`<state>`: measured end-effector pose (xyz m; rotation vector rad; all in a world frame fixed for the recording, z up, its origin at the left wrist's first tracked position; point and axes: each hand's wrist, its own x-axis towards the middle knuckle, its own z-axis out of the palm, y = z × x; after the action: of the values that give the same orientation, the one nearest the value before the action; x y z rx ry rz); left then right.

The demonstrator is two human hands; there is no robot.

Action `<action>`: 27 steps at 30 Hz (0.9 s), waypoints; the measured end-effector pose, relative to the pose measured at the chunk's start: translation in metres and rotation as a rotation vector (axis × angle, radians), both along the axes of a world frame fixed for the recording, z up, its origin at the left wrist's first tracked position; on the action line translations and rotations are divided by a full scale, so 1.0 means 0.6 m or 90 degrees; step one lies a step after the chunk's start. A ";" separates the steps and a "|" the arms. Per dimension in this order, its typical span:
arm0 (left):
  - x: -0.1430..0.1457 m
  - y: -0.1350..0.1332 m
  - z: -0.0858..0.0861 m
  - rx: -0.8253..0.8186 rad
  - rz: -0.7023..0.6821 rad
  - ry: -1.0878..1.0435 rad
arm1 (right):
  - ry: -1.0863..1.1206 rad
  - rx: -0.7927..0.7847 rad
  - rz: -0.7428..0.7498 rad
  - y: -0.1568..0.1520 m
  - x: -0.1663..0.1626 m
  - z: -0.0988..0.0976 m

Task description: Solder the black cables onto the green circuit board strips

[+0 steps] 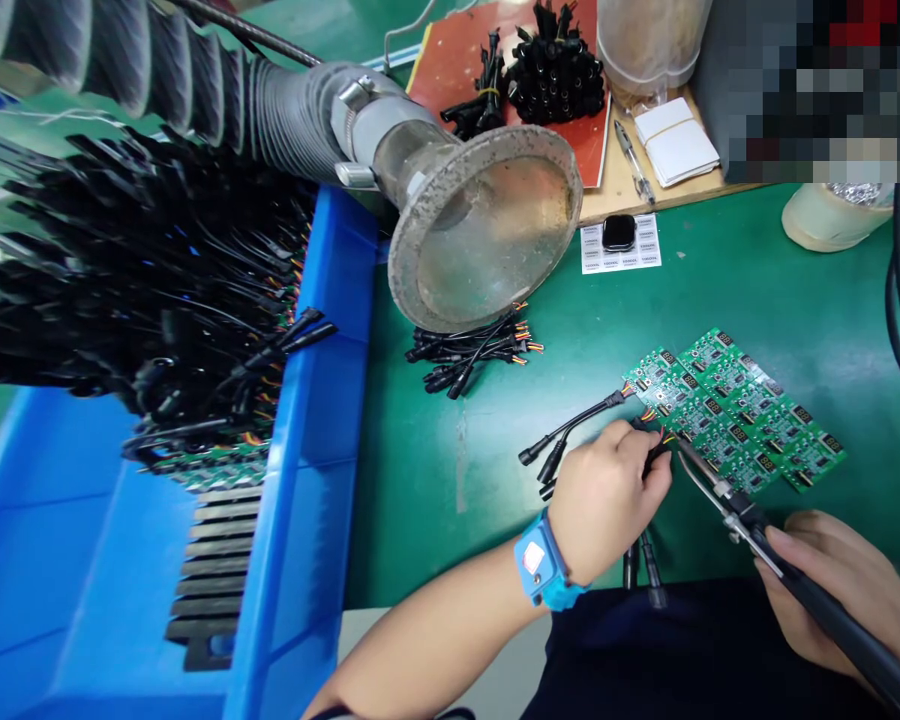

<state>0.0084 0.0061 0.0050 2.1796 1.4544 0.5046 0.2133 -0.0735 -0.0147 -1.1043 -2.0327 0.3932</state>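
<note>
My left hand [607, 500], with a blue wrist strap [544, 565] on it, is closed round a black connector cable [654, 455]. The cable's coloured wire ends meet the left edge of a green circuit board panel [735, 410]. In my right hand [832, 590] is a black-handled soldering iron [750, 520] with a thin metal tube alongside. Its tip is close to those wire ends; whether it touches them I cannot tell. Two other black cables [570, 430] run left from the panel's upper left edge. More cable ends [651, 570] show below my left wrist.
A round fume extractor hood [487, 230] hangs over a pile of black cables [472, 350]. At left stands a blue bin [330, 330] packed with wired boards. Bundled connectors [555, 75] lie on a red board; a pen [634, 160] and white cards [675, 140] sit beside it.
</note>
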 end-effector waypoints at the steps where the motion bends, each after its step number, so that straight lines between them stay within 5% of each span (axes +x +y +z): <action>1: 0.000 0.000 0.000 0.002 -0.001 0.001 | 0.001 -0.005 0.000 0.000 0.000 0.001; 27: 0.001 0.000 -0.004 0.028 -0.006 0.018 | 0.000 0.027 0.000 -0.009 0.001 -0.009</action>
<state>0.0092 0.0060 0.0025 2.2353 1.4611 0.5090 0.2136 -0.0787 -0.0203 -1.0786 -2.0322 0.3492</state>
